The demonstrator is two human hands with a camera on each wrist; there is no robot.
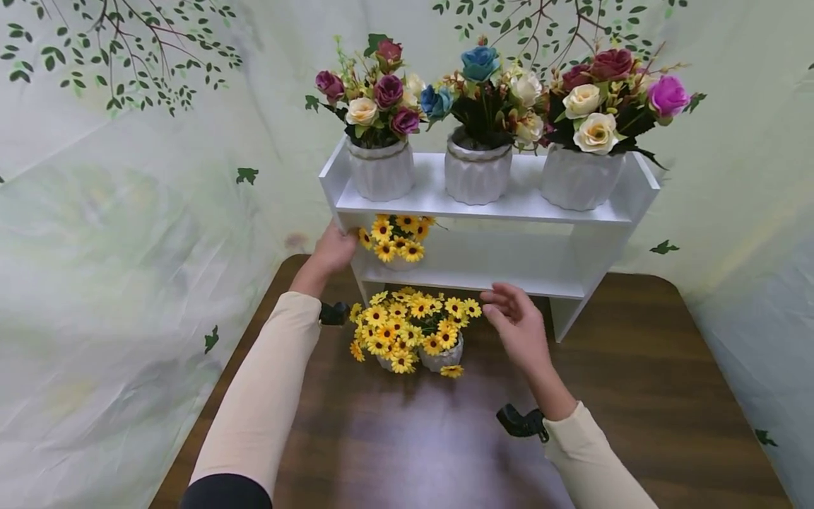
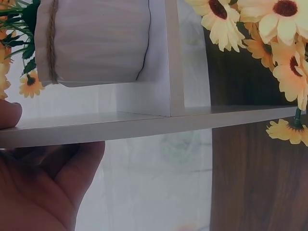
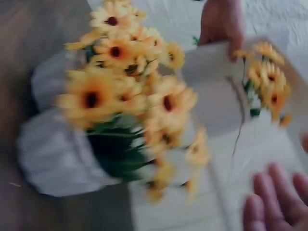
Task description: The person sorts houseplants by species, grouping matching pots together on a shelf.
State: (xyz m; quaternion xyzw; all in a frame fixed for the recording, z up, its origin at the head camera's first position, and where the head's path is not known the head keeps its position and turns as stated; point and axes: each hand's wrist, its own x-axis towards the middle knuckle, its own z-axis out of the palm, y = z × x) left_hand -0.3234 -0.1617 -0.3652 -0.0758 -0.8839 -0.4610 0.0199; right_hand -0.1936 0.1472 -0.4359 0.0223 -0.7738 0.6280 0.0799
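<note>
My left hand grips the left side panel of a white two-tier shelf; in the left wrist view the panel runs between thumb and fingers. Right beside that hand, a pot of yellow daisies stands on the lower tier. Two more daisy pots stand close together on the table, one partly covering the other. My right hand hovers to the right of their blooms, fingers loosely bent and nothing in them. Blurred daisies fill much of the right wrist view.
Along the top tier stand three white pots of artificial roses: a purple and cream one, a blue and white one and a red and cream one. The brown wooden table reaches back to a leaf-patterned cloth backdrop.
</note>
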